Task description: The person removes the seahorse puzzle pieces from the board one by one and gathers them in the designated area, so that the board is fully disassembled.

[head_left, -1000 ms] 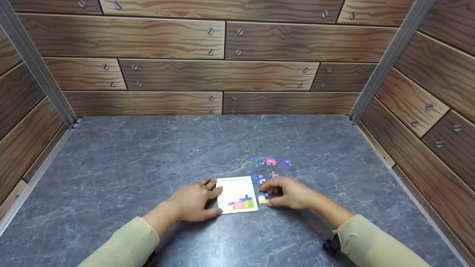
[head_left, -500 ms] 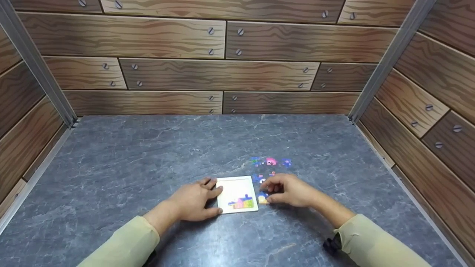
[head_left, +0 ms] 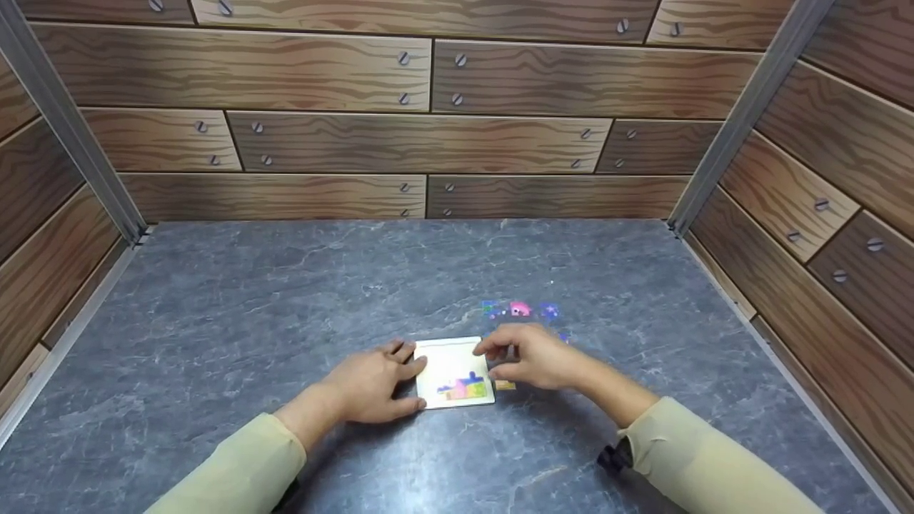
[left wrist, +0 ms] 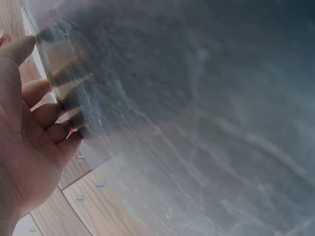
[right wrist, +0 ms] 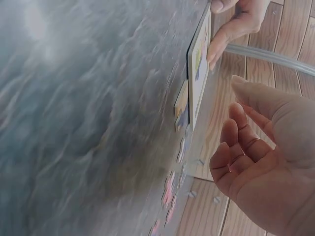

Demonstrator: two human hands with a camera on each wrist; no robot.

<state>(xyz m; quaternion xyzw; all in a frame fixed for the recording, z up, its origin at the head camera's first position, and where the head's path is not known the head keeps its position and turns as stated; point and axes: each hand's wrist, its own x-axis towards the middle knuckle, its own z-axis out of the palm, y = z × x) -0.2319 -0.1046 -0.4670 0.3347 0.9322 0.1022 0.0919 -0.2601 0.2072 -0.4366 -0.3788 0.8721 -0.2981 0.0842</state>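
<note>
A white square puzzle tray (head_left: 446, 360) lies flat on the grey table, with several joined jigsaw pieces (head_left: 464, 387) along its lower edge. My left hand (head_left: 375, 385) rests against the tray's left side, thumb and forefinger over the rim; the left wrist view shows fingers (left wrist: 37, 92) at the tray's edge. Over the tray's right edge hovers my right hand (head_left: 532, 357), fingers loosely bent, thumb apart. Nothing shows between those fingers in the right wrist view. Beneath it, a yellow-bottomed jigsaw piece (head_left: 505, 385) lies beside the tray, partly hidden.
Beyond my right hand lie a green-blue piece (head_left: 490, 308), a pink piece (head_left: 520, 309) and a blue piece (head_left: 550, 310). The hand covers most of the row nearer me. Wood-patterned walls (head_left: 285, 196) enclose the grey marbled table (head_left: 285, 285).
My right hand has moved left and slightly away from me, from beside the yellow-bottomed piece to above the tray's right edge. The left hand keeps its place.
</note>
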